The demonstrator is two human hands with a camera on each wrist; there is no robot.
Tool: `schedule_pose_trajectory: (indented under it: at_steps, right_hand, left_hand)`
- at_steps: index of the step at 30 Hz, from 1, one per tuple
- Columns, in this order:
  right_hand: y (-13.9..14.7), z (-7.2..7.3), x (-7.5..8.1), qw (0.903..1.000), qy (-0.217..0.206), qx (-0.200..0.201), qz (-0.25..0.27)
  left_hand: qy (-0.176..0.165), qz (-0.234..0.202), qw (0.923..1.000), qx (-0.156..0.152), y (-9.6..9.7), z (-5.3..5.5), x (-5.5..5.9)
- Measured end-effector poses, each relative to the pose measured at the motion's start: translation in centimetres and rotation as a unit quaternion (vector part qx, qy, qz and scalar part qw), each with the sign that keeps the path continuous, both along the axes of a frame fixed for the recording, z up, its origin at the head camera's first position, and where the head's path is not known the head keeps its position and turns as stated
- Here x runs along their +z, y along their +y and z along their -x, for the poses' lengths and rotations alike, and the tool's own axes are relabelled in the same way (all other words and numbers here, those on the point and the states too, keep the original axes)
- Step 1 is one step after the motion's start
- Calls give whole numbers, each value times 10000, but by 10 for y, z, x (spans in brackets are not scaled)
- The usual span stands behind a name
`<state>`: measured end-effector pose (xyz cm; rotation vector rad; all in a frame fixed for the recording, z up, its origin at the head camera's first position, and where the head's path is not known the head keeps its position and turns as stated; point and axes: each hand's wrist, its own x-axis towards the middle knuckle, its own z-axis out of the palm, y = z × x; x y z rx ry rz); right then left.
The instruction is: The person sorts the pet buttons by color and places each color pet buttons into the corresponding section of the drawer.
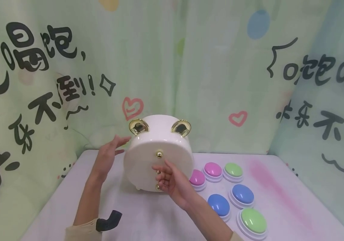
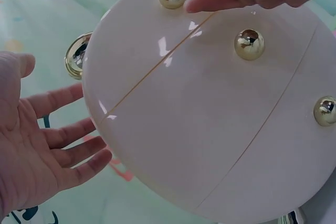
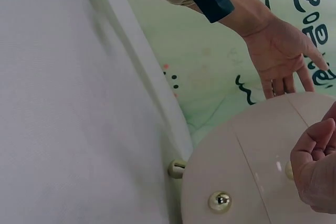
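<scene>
- Left hand [image 1: 108, 155]: fingers spread beside the left side of the white round box [image 1: 140, 164]; whether the fingertips touch its rim is hard to tell.
- Right hand [image 1: 173, 180]: fingers loosely bent before the box's front, near the knobs – no grip shows. The left wrist view cuts it off at the top; the right wrist view, at the right edge.
- The box stands on the white table [image 1: 130, 217] before the curtain [image 1: 220, 67], gold ears [image 1: 181, 128] up. Its back is out of sight.
- The top knob [image 1: 159, 154] shows whole in the head view; the right hand partly covers the middle knob [image 1: 158, 172].
- The nearer pink button [image 1: 197, 177] is partly hidden; the right forearm overlaps the nearer blue button [image 1: 218, 205].
- Curtain lettering runs off both sides.
</scene>
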<state>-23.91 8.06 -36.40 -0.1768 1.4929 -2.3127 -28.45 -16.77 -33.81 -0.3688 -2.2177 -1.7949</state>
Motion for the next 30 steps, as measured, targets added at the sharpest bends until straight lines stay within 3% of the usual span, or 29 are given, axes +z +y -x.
schedule_pose_trajectory:
  at_steps: [11,17,30]
  right_hand:
    - [-10,10,8,9992,-181,-126,345]
    - [-15,12,13,9986,-230,-62,476]
    - [-18,10,20,9963,-339,-331,715]
  left_hand:
    - [164,243,9996,13,3,1,-6]
    - [106,250,9994,204,2,-1,-10]
    - [151,413,9988,195,1,3,-8]
